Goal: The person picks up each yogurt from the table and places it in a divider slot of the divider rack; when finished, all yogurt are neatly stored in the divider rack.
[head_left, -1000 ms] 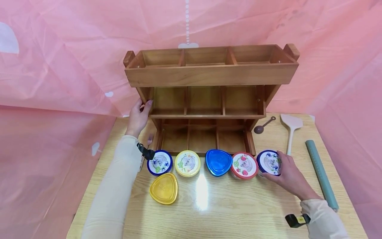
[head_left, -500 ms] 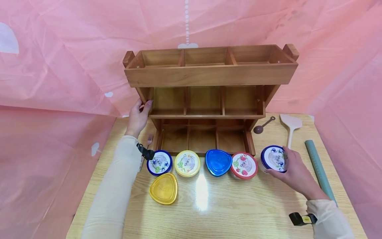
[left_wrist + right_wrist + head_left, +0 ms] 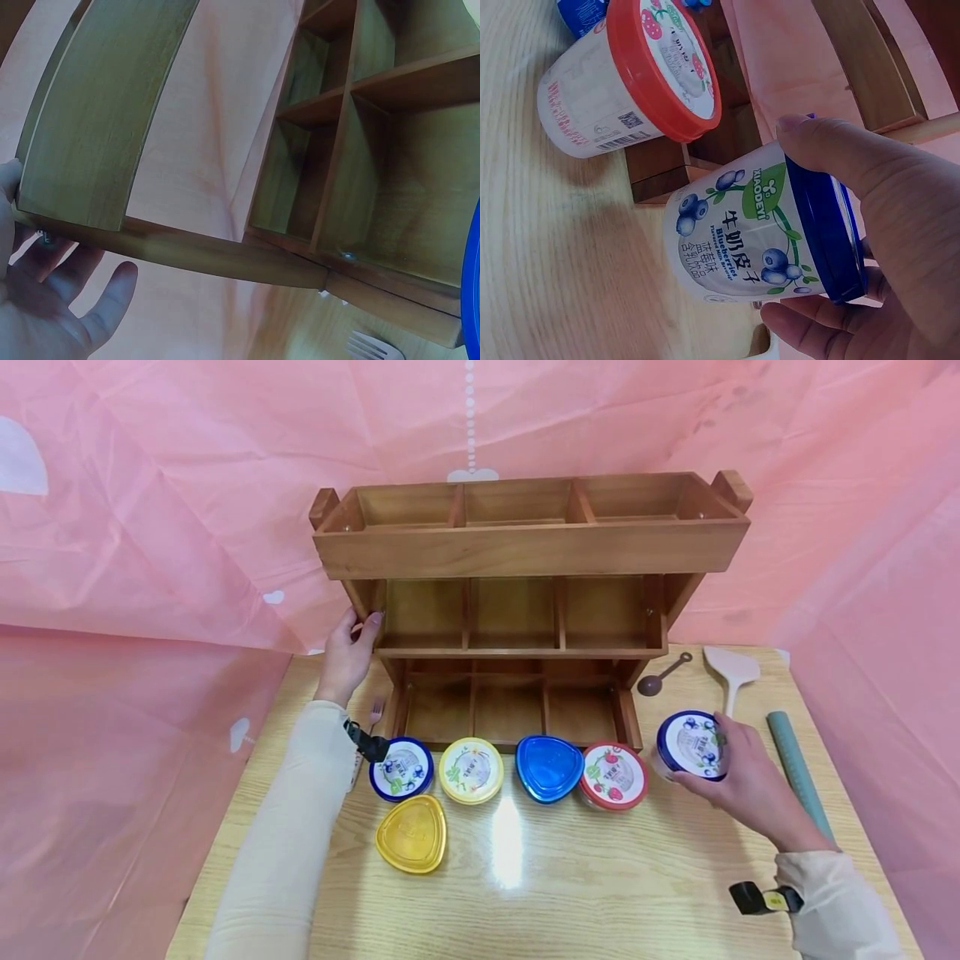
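Blue-lidded blueberry cup (image 3: 739, 232), pinched by the fingers (image 3: 802, 326) of the right hand (image 3: 738, 781) near the red-lidded cup (image 3: 615, 775), appears at the carrying step, calling for level handling next; the left hand (image 3: 347, 653) grips the wooden rack (image 3: 525, 550).

Blueberry-flavoured milk tub, blue lid (image 3: 692, 745): displaced rightward and toward the back from its former spot against the red-lidded strawberry tub (image 3: 613, 775); strip of tabletop now showing between the two. More of its pale side visible below the lid.
Right hand (image 3: 753, 787): shifted along with the blueberry tub, same direction.
Right sleeve (image 3: 843, 897) and black wrist camera (image 3: 765, 899): also farther right.
Pale spatula (image 3: 732, 667): longer stretch of handle now hidden.
Green roll (image 3: 795, 764): near end, formerly visible, now concealed.
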Motion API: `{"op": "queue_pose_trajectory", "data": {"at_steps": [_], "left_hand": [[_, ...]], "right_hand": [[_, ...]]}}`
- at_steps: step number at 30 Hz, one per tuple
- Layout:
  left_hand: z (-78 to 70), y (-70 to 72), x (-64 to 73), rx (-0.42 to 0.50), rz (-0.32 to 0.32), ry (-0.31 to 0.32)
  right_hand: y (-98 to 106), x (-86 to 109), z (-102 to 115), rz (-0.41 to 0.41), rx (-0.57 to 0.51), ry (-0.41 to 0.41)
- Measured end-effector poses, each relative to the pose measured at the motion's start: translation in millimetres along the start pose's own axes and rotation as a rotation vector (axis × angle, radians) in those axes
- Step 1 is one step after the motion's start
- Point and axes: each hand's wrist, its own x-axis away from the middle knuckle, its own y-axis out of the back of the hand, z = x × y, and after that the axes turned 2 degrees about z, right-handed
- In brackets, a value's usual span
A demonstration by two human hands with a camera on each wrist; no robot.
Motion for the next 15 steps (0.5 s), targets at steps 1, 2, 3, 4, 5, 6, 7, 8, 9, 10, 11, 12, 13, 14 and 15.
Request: {"op": "queue_pose_trajectory", "data": {"at_steps": [1,2,3,4,5,6,7,8,9,10,11,12,13,14,15], "left_hand": [[0.1,-0.2,-0.2,-0.002,-0.001,0.002],[0.3,-0.4,-0.3,-0.003,-0.001,0.002],[0.6,-0.6,-0.5,-0.004,-0.001,0.003],[0.6,-0.7,-0.5,-0.003,-0.001,0.001],[0.7,-0.7,-0.5,-0.004,-0.001,-0.002],[0.8,-0.6,-0.6,-0.004,-0.002,-0.005],[0.8,-0.6,-0.5,-0.003,-0.001,-0.007],[0.9,-0.5,-0.7,-0.003,-0.001,-0.010],[1.0,-0.5,-0.8,-0.001,0.000,-0.014],[1.1,-0.5,-0.9,0.000,0.000,-0.016],[1.1,-0.6,-1.1,0.000,0.000,-0.016],[1.1,-0.6,-1.2,0.000,0.001,-0.016],[1.2,-0.6,-1.5,0.001,0.001,-0.016],[1.4,-0.6,-1.7,0.001,0.000,-0.017],[1.1,-0.7,-1.8,0.002,-0.001,-0.016]], "right_hand": [[0.6,-0.6,0.4,-0.001,-0.003,0.000],[1.2,-1.3,0.9,-0.002,-0.007,0.001],[1.9,-2.0,1.6,-0.005,-0.012,0.003],[2.6,-2.8,2.3,-0.008,-0.016,0.004],[3.3,-3.7,3.1,-0.013,-0.022,0.008],[4.1,-4.7,4.1,-0.018,-0.027,0.012],[4.7,-6.2,5.1,-0.028,-0.039,0.022],[5.0,-7.7,6.1,-0.032,-0.042,0.024],[5.3,-9.3,7.4,-0.035,-0.047,0.026],[5.5,-11.0,9.0,-0.037,-0.052,0.028],[5.5,-12.7,11.0,-0.036,-0.059,0.028],[5.3,-14.6,12.9,-0.037,-0.067,0.030],[4.9,-16.4,14.8,-0.036,-0.074,0.029],[4.4,-18.3,16.9,-0.031,-0.075,0.026],[3.9,-20.3,19.0,-0.031,-0.082,0.029]]}}
